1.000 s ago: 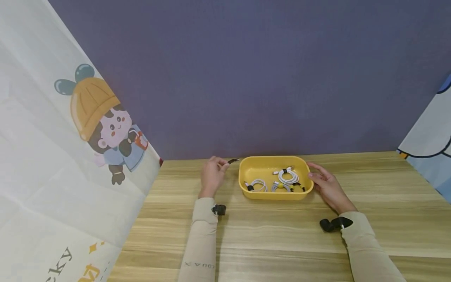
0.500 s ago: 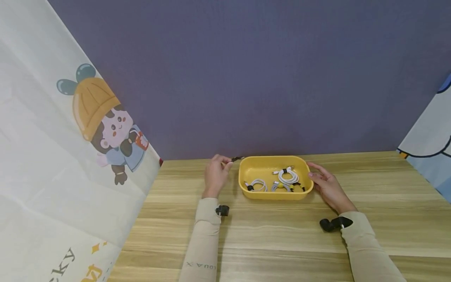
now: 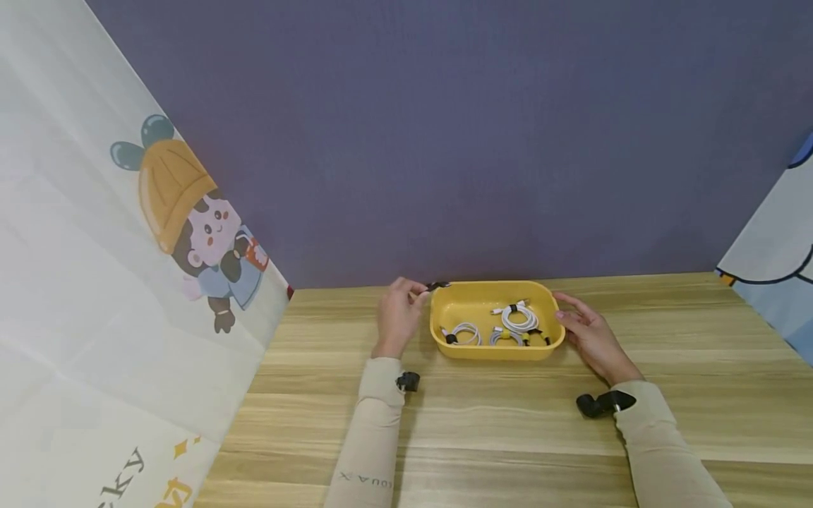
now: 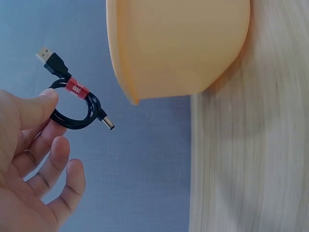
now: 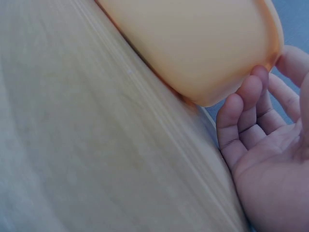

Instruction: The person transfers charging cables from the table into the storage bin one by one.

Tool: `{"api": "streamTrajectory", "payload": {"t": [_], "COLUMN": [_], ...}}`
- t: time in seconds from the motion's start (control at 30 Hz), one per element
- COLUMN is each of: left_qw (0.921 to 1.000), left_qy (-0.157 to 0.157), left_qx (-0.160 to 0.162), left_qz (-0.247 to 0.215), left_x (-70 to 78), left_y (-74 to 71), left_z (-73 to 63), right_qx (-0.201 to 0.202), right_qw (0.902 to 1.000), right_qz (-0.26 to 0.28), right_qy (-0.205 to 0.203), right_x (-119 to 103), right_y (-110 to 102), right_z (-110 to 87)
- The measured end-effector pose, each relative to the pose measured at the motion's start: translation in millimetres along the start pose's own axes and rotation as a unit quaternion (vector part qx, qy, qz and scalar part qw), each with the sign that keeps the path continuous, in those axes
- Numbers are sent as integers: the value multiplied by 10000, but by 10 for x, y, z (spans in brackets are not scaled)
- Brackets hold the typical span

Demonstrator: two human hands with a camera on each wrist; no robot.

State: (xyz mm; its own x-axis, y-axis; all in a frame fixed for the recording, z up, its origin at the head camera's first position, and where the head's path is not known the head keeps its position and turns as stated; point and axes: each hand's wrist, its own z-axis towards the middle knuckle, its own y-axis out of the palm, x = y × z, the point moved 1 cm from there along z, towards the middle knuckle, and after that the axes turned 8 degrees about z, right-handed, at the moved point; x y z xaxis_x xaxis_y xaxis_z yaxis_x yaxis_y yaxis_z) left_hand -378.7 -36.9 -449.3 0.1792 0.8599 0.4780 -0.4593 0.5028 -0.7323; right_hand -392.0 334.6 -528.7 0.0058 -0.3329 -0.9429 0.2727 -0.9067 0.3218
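Note:
My left hand point(image 3: 399, 317) pinches a small coiled black USB cable point(image 4: 75, 89) between thumb and forefinger, the other fingers loosely bent. A red tie wraps the coil; a USB plug sticks out one way and a round barrel plug the other. In the head view this cable overlaps the far left corner of a yellow plastic basket point(image 3: 495, 355). At the basket's right end my right hand point(image 3: 592, 340) holds it, thumb at the rim and curled fingers against the outer wall point(image 5: 207, 43). Inside lie coiled cables: a white one point(image 3: 521, 319), a light one point(image 3: 468, 331) and a grey one point(image 3: 506, 337).
The basket stands on a wood-grain table point(image 3: 495, 430) near its back edge. Right behind rises a blue-purple panel point(image 3: 470, 141). A white cartoon-printed sheet point(image 3: 76, 282) borders the left side, and another printed sheet point(image 3: 771, 240) the right.
My left hand has moved right with the black cable, from beside the basket to its far left corner. The right hand and the basket have stayed in place.

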Motion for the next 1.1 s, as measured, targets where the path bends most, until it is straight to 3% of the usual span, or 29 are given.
{"api": "streamTrajectory", "payload": {"t": [0.73,1.1], "left_qw": [9978,9964], "left_qy": [573,652], "left_qx": [140,-90], "left_qz": [291,529], "left_x": [236,385], "left_y": [215,379], "left_z": [-30,3], "right_qx": [-84,-197], "right_qw": [10000,9998], "right_qz": [-33,-4], "right_qy": [21,40], "right_x": [88,77], "right_y": [-137,-239], "right_z": [122,289]}}
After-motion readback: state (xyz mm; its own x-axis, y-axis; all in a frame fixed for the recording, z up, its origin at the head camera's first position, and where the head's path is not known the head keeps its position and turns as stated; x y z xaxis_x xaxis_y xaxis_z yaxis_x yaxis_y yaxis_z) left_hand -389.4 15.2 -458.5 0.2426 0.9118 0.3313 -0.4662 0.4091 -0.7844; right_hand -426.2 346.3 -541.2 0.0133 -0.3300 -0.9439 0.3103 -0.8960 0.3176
